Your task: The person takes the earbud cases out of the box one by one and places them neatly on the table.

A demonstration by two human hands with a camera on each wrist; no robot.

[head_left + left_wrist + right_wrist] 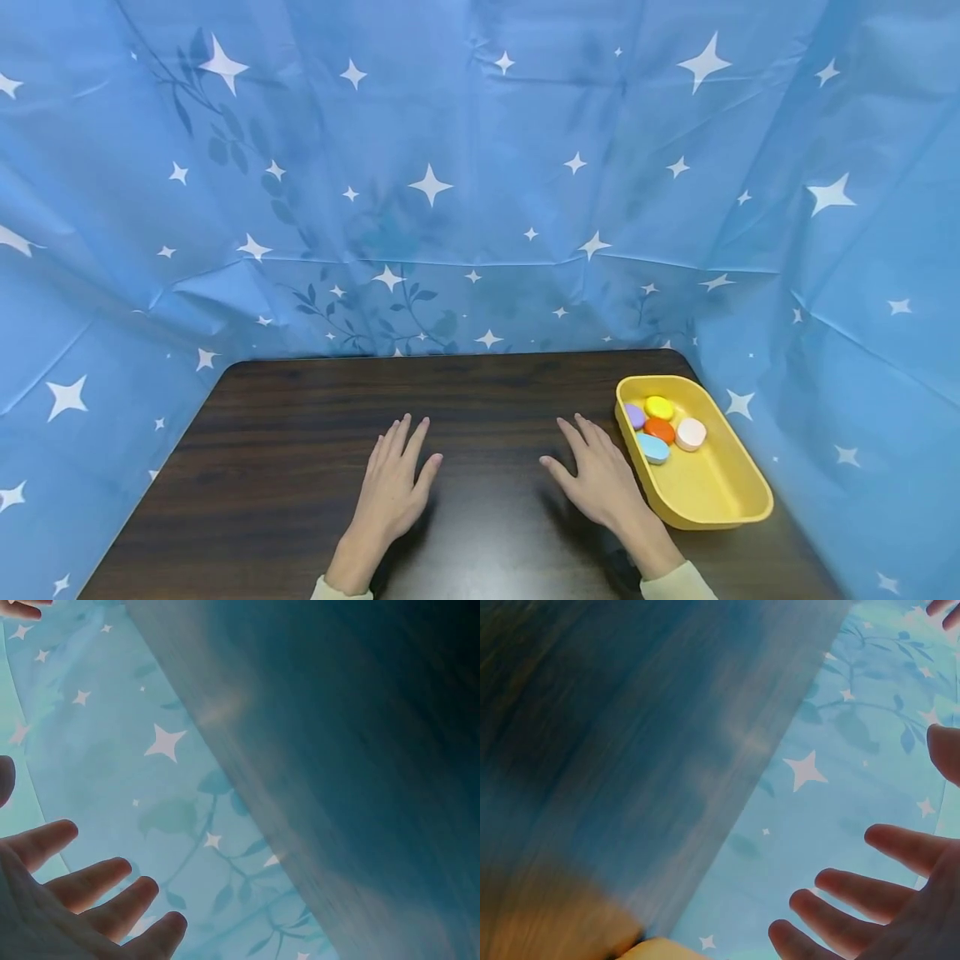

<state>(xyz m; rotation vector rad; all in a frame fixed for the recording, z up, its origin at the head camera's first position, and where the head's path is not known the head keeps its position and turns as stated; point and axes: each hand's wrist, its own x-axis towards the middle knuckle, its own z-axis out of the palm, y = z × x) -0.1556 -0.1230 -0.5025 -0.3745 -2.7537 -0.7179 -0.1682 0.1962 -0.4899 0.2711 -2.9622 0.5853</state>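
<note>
Both hands are held palm down over the dark wooden table [480, 500], fingers straight and holding nothing. My left hand [393, 485] is left of centre, and its spread fingers [112, 883] show in the left wrist view. To the right of centre, my right hand [595, 475] is beside a yellow tray [720, 492]. Inside that tray lie a purple piece [634, 416], a yellow piece [659, 407], an orange-red piece [659, 430], a pale pink piece [691, 434] and a light blue piece [652, 448], all rounded.
A blue curtain [480, 208] with white stars and leaf prints surrounds the table at the back and sides. The tray stands at the table's right edge, and a bit of its rim appears at the bottom of the right wrist view.
</note>
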